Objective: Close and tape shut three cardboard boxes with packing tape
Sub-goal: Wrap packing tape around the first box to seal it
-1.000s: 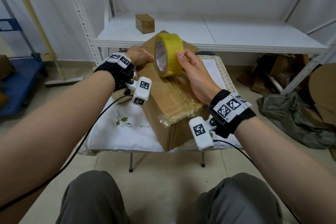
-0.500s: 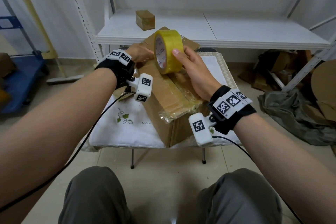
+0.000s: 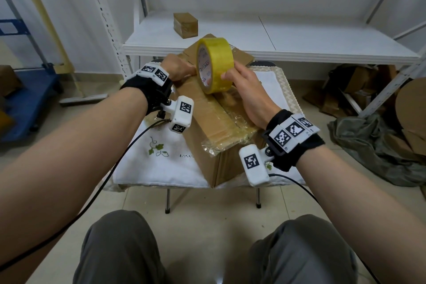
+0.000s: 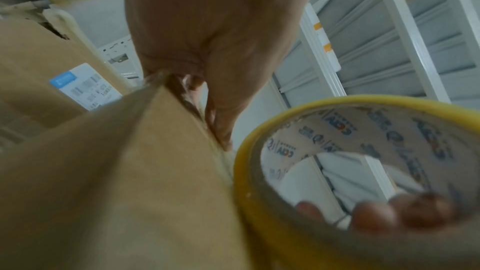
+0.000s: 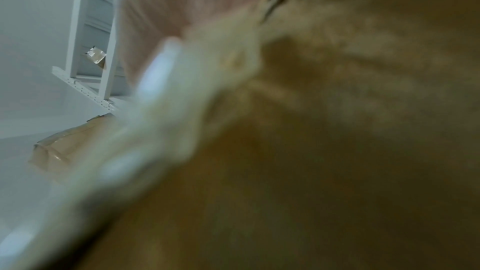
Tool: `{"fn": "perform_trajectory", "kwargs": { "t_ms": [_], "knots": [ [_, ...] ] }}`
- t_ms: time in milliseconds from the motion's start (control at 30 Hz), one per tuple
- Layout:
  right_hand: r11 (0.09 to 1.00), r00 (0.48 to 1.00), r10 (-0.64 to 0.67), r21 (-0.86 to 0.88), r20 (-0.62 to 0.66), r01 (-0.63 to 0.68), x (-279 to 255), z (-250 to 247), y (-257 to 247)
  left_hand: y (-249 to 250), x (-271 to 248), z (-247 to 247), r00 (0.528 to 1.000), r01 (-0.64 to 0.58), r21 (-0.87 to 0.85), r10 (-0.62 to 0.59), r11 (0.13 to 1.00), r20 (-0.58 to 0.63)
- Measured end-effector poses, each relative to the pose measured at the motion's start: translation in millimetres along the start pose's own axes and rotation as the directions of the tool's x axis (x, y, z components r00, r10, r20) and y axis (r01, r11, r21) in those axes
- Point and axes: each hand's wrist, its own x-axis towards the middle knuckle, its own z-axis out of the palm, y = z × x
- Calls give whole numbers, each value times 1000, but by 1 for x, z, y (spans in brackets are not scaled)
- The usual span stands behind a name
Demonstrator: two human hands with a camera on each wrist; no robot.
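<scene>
A brown cardboard box (image 3: 207, 122) lies on a cloth-covered stool with its top flaps down. A glossy tape strip (image 3: 230, 127) runs along its top seam, and the crumpled end hangs over the near corner. My right hand (image 3: 239, 78) grips the yellow tape roll (image 3: 216, 62), which stands on edge on the box top. Its fingertips (image 4: 374, 215) show inside the roll's core (image 4: 389, 130). My left hand (image 3: 179, 69) rests on the box's far left top edge, just left of the roll, thumb (image 4: 221, 130) straight along the cardboard (image 4: 103, 171). The right wrist view is a blur of cardboard.
A small brown box (image 3: 185, 24) sits on the white shelf (image 3: 299, 46) behind the stool (image 3: 161, 157). Flattened cardboard and a grey-green cloth (image 3: 368, 140) lie on the floor at right. A blue cart (image 3: 25, 99) stands at left. My knees are below.
My right hand's fingers have slid from the top of the roll down its right side, and the roll has barely shifted. My left hand stays on the box.
</scene>
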Motion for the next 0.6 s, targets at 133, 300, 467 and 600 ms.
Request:
{"fn": "perform_trajectory", "kwargs": {
  "t_ms": [133, 300, 467, 600],
  "knots": [
    [999, 1000, 1, -38, 10, -1, 1, 0, 2, 7, -10, 7, 973, -189, 263, 216, 946, -78],
    [1000, 999, -13, -2, 43, 13, -3, -3, -1, -5, -14, 21, 915, -357, 285, 394, 890, -84],
    [999, 999, -33, 23, 9, 33, -3, 1, 0, -11, -9, 22, 920, -352, 219, 380, 910, -98],
    [996, 999, -46, 77, 10, 45, -6, -1, -1, -11, -9, 23, 916, -358, 247, 389, 900, -92]
  ]
}}
